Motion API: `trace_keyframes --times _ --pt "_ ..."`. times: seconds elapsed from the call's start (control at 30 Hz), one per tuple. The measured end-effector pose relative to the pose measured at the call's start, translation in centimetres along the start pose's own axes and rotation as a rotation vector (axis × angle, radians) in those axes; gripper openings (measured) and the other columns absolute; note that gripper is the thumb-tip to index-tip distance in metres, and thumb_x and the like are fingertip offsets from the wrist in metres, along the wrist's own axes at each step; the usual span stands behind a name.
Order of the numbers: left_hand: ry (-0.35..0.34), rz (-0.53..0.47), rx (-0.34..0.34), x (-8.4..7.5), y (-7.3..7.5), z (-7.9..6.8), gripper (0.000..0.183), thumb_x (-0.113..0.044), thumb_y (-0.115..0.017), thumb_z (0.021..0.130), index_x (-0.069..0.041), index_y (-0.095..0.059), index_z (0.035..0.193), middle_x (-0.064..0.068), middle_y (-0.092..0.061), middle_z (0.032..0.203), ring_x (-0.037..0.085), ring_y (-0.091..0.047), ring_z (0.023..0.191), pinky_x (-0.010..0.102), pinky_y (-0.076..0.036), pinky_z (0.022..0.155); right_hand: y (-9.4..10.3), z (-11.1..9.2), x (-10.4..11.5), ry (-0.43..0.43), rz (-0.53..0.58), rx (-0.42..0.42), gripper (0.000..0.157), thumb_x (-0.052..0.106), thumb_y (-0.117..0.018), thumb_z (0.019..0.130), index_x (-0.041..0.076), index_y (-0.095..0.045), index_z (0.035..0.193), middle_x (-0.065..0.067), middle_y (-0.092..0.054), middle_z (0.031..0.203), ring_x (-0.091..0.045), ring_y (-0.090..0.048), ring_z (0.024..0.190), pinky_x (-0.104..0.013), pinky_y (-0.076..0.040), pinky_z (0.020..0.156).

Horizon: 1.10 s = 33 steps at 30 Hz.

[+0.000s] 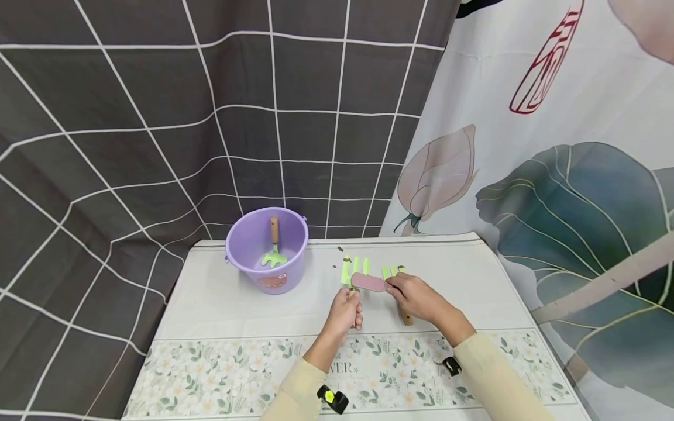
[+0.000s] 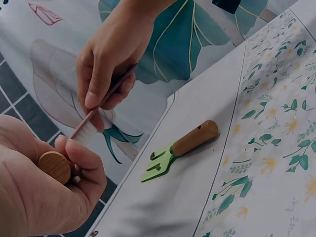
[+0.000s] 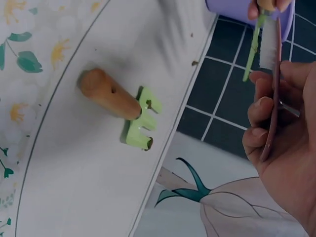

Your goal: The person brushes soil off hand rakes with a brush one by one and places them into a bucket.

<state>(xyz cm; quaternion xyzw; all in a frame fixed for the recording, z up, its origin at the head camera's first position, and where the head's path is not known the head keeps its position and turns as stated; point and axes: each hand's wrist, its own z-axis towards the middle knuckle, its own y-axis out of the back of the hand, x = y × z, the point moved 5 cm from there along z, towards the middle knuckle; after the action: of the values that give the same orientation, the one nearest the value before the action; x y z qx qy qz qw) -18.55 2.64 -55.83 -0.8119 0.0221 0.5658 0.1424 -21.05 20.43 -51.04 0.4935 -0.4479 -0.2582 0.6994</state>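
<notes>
My left hand [image 1: 344, 313] grips the wooden handle [image 2: 54, 168] of a small garden rake with light green tines [image 1: 356, 266]. A pink-backed brush [image 1: 368, 282] with white bristles [image 3: 268, 44] is held in my right hand [image 1: 416, 298], fingers curled round its back. The bristles face the green metal of the rake, right at it in the right wrist view. A second green rake [image 3: 143, 118] with a wooden handle lies on the table beside the right hand, brown bits stuck on its tines.
A purple bucket [image 1: 297, 269] stands at the back left of the table, with another green rake [image 1: 274, 257] leaning inside. Brown crumbs [image 1: 340, 248] lie on the white tablecloth [image 1: 210, 304] near the tines. Dark checked and flowered curtains hang behind.
</notes>
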Motion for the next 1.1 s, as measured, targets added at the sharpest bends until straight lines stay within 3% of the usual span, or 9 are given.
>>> trace_keyframes --times 0.2,0.5,0.93,1.1 --pt "-0.003 -0.008 0.005 0.0 -0.2 -0.1 0.011 -0.02 -0.037 0.113 -0.01 -0.04 0.111 -0.003 -0.044 0.081 0.006 -0.039 0.055 0.015 -0.039 0.046 -0.4 0.3 0.1 -0.027 -0.01 -0.002 0.022 0.019 -0.06 0.106 0.004 -0.073 0.115 -0.003 -0.071 0.098 -0.011 -0.065 0.085 -0.035 -0.06 0.076" --pt "-0.007 -0.018 0.008 -0.7 -0.1 -0.5 0.018 -0.022 -0.037 0.113 -0.006 -0.04 0.12 -0.002 -0.043 0.082 0.006 -0.038 0.056 0.016 -0.036 0.046 0.1 1.1 0.1 -0.033 -0.022 -0.001 0.025 0.021 -0.06 0.106 0.003 -0.072 0.117 -0.006 -0.073 0.103 -0.019 -0.069 0.094 -0.04 -0.061 0.083" --pt "0.025 -0.019 0.025 -0.6 -0.2 -0.6 0.011 -0.022 -0.035 0.113 -0.012 -0.039 0.11 -0.004 -0.042 0.081 0.005 -0.038 0.056 0.015 -0.036 0.045 0.4 2.2 -1.2 -0.099 -0.083 -0.041 0.025 0.021 -0.059 0.107 0.002 -0.071 0.118 -0.005 -0.07 0.096 -0.016 -0.063 0.082 -0.039 -0.058 0.073" --pt "0.027 -0.022 0.037 -0.2 -0.3 -0.6 0.011 -0.022 -0.034 0.113 -0.012 -0.039 0.111 -0.004 -0.042 0.08 0.006 -0.038 0.056 0.016 -0.036 0.045 1.0 2.3 -1.8 -0.123 -0.094 -0.081 0.025 0.02 -0.059 0.107 0.001 -0.071 0.118 -0.009 -0.071 0.1 -0.023 -0.069 0.089 -0.043 -0.06 0.078"
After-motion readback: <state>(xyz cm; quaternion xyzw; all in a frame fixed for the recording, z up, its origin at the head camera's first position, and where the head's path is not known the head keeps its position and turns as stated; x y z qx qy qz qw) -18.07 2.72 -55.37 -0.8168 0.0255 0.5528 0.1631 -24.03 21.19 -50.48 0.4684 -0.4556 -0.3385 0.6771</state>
